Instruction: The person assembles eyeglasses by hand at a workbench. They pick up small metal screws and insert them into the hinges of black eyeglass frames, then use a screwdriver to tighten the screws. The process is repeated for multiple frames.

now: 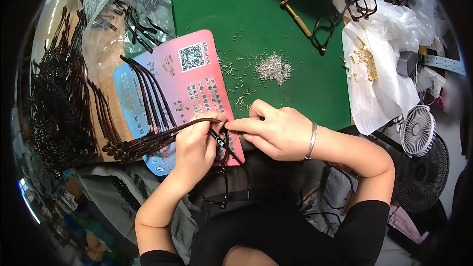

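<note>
Left hand [194, 143] pinches dark eyeglasses [217, 139] at the pink-blue mat's [170, 86] near edge; right hand's [278, 133] fingertips crowd in, their grip hidden from me.
I judge a slackened left pinch could drop them lapward.

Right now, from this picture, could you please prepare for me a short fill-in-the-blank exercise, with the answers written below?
1. The pile of small metal pieces lies on a mat coloured ____.
2. The bracelet is worn on the person's ____ wrist.
3. The left hand, holding a dark eyeglass temple, is above a printed card in blue and ____.
4. Beside a black fan is a smaller fan coloured ____.

Missing words: green; right; pink; white.
</note>
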`<move>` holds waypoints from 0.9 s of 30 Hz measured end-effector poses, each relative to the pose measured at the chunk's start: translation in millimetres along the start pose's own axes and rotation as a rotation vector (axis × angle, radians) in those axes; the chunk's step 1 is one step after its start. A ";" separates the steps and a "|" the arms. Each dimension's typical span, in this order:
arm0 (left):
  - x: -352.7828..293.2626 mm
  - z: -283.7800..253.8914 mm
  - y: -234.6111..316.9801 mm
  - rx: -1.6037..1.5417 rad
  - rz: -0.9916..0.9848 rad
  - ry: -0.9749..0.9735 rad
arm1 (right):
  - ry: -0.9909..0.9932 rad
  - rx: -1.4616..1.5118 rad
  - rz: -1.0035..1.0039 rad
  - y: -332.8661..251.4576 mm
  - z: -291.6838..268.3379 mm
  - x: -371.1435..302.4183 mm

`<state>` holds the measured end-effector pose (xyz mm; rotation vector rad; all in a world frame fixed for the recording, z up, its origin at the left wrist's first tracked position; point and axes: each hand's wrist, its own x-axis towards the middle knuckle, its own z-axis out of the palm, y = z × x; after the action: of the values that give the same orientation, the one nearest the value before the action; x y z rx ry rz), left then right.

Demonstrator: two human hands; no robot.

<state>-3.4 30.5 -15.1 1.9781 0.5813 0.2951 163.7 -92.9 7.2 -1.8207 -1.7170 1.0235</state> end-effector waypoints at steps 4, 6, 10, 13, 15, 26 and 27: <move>0.4 0.6 1.4 -0.023 0.010 0.006 | 0.023 0.007 -0.035 1.6 1.2 0.4; -0.1 2.6 -1.2 -0.001 0.076 0.026 | 0.069 -0.108 -0.100 2.0 3.0 1.5; -2.0 6.7 -6.2 0.048 0.133 0.066 | 0.196 -0.466 -0.251 4.9 7.9 3.3; -2.0 7.5 -7.0 0.080 0.153 0.084 | 0.246 -0.553 -0.309 8.6 9.5 5.9; -1.1 7.5 -7.6 0.096 0.162 0.093 | 0.246 -0.553 -0.319 7.9 8.2 6.5; 0.5 10.7 -3.4 0.167 0.193 0.150 | 0.221 -0.509 -0.308 8.5 6.7 9.7; 1.2 11.0 -2.1 0.195 0.212 0.164 | 0.227 -0.507 -0.305 8.9 8.7 8.5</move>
<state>1.9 23.4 -22.1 2.2229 0.5200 0.5530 162.6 -87.4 -6.8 -1.7840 -2.1500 0.2575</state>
